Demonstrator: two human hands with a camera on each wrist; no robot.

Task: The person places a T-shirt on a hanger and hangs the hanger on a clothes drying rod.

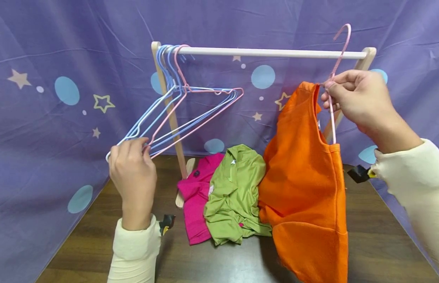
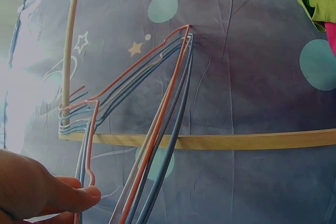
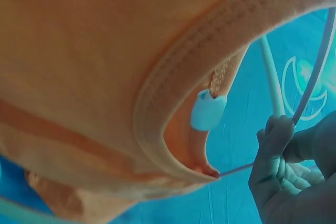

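Note:
My right hand [image 1: 361, 98] pinches a pink hanger [image 1: 341, 55] just below its hook, in front of the rack's right end. An orange garment [image 1: 304, 177] hangs on that hanger, its neckline beside my fingers. In the right wrist view a white label [image 3: 208, 109] shows inside the neckline. With its fingertips, my left hand [image 1: 132, 173] holds the near ends of several blue, white and pink hangers [image 1: 170, 118]. These bare hangers hook over the rail's left end; in the left wrist view a pink hanger [image 2: 96, 129] lies nearest the thumb.
A wooden rack with a white rail [image 1: 269, 52] stands on the brown table [image 1: 141, 251]. Below it lie a green shirt [image 1: 237, 192] and a magenta garment [image 1: 198, 212], side by side and partly overlapping. A purple curtain [image 1: 81, 39] with stars hangs behind.

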